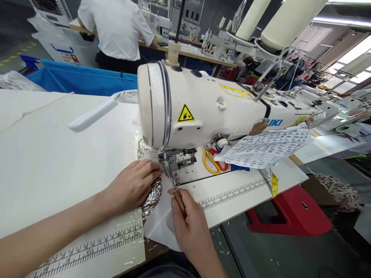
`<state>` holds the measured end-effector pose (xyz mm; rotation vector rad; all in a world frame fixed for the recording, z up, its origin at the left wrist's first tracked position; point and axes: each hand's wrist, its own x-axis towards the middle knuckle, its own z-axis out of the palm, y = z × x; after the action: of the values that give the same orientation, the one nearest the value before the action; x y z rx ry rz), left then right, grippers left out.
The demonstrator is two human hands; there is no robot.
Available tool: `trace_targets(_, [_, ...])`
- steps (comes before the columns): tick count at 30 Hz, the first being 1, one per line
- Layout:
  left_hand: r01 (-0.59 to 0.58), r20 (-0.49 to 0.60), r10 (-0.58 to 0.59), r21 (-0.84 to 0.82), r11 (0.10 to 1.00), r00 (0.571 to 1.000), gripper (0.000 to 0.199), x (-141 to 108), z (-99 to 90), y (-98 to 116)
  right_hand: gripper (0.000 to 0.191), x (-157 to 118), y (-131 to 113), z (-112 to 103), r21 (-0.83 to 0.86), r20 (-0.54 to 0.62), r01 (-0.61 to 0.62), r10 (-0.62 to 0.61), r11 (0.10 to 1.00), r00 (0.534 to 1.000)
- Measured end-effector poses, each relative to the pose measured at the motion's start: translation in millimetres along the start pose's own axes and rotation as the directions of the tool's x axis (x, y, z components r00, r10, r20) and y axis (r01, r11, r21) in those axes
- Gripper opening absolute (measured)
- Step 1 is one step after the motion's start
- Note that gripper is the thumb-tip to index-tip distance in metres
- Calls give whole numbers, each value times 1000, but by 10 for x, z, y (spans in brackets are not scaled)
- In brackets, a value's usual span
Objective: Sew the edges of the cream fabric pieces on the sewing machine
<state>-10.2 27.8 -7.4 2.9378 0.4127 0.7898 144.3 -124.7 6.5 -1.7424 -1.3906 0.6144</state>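
Note:
A sewing machine (191, 104) with a cream-coloured head stands before me. Under its presser foot (174, 156) runs a piece of thin white fabric (162, 222), which hangs down over the table's front edge. My left hand (136, 185) lies left of the foot, its fingers curled and pressed together on the fabric. Gripped in my right hand (191, 226) is an awl (180, 201) with a wooden handle. Its thin metal shaft points up and left, the tip close to the presser foot and my left fingertips. The exact tip contact is hard to make out.
Yellow- and red-handled scissors (213, 162) and a printed paper sheet (266, 146) are right of the needle area. A white-handled tool (92, 114) lies on the table (72, 154). Beyond are a blue bin (89, 77) and a seated person (116, 29). Below right stands a red stool (301, 212).

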Motion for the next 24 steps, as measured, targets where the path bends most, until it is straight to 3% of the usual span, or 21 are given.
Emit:
trace_targets(5, [46, 31, -49, 108, 993, 998, 41, -16, 79, 2, 26, 32, -4, 6, -44, 11, 46, -45, 998, 999])
trace_targets(10, [47, 112, -67, 179, 983, 991, 41, 29, 29, 6, 26, 5, -42, 30, -89, 17, 165, -164, 982, 986])
trace_targets(16, [86, 101, -100, 136, 987, 990, 40, 71, 37, -24, 33, -40, -184, 50, -92, -25, 429, -433, 899, 901])
trace_targets(20, [60, 182, -99, 208, 976, 978, 25, 234, 11, 20, 30, -55, -309, 101, -62, -73, 494, -497, 867, 864])
trace_targets(24, [76, 213, -152, 328, 942, 965, 27, 327, 3, 37, 26, -144, -346, 181, -73, -120, 510, -515, 857, 849])
